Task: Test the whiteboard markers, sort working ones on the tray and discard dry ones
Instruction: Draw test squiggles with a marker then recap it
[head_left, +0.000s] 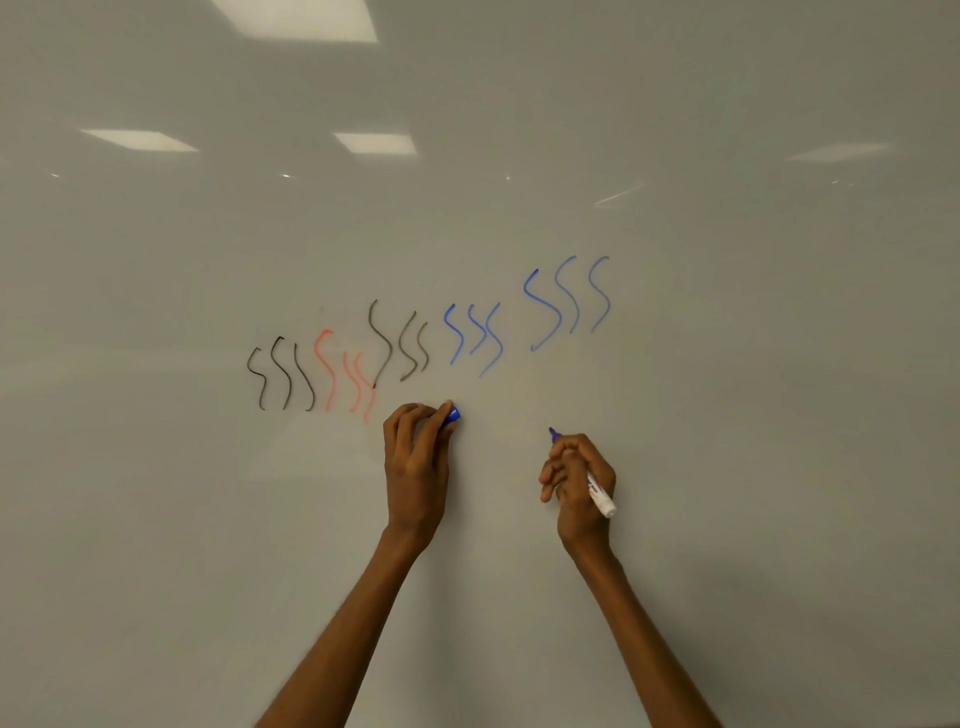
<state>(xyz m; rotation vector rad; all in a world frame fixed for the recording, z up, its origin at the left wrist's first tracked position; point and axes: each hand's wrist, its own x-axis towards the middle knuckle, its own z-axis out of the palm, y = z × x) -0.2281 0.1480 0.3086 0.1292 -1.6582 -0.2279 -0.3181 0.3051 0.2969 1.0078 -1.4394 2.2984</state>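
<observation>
The whiteboard (727, 415) carries five groups of three wavy test strokes. From left to right they are a black set (280, 374), a pale red set (343, 376), a greyer black set (400, 343), a blue set (475, 338) and, higher and further right, a second blue set (569, 299). That suggests about five markers have been tried, so the testing looks well advanced.

The right hand (579, 483) has its grip closed around a blue marker (600, 496), fingers curled on the barrel. The uncapped tip points up and left, and the white rear end sticks out below the hand. The tip sits below the blue strokes, and I cannot tell whether it touches the board.

The left hand (415, 457) is raised just below the red and black strokes, its grip pinched on the blue cap (453, 414) between thumb and fingertips.

Since this marker is blue and both blue sets read clearly (the right-hand one a little fainter), it probably counts as working. What seems left for it is recapping and placing it. Neither the tray nor any discard spot is in view, so how much sorting is done, and how many markers remain, cannot be judged.
</observation>
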